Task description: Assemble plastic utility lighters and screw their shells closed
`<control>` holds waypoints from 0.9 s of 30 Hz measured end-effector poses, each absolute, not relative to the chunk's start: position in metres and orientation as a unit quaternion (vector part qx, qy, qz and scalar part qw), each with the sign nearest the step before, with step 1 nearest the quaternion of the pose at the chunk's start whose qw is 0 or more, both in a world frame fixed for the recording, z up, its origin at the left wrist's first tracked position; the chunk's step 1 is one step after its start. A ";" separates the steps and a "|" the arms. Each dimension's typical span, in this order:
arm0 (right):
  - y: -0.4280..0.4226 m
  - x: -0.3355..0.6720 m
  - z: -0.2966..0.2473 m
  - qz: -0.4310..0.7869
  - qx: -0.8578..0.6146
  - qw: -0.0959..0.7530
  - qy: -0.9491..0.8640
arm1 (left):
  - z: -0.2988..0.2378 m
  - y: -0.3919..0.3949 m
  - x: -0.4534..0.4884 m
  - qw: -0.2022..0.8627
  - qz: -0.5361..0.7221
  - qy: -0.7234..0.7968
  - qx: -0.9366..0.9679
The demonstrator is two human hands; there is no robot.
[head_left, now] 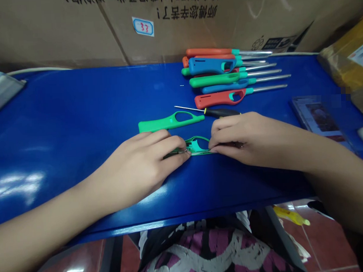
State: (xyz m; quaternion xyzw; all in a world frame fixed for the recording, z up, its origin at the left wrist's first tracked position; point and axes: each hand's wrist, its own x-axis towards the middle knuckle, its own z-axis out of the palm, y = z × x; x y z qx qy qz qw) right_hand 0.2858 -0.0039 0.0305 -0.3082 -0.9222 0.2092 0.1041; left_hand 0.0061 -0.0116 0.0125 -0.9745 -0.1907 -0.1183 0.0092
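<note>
Between my two hands lies an opened green lighter half (196,145), with its inner parts and teal trigger showing. My left hand (152,165) pinches its left end, thumb and fingertips pressed close to small parts inside. At the other end my right hand (238,137) grips the lighter's nose with closed fingers, hiding most of that end. Just behind them rests the other green casing half (169,122), flat on the blue table. A screwdriver (218,112) with a black and yellow handle lies behind my right hand, its tip pointing left.
Several long-nosed lighters, among them a red lighter (218,99) and a blue lighter (211,65), are piled at the back. A tiny screw (182,85) lies left of them. A large cardboard box (75,36) stands along the blue table's (62,105) rear edge.
</note>
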 end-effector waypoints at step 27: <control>-0.001 0.289 0.043 0.306 -0.501 0.007 -0.810 | 0.010 -0.009 0.005 -0.001 -0.129 -0.193 -0.973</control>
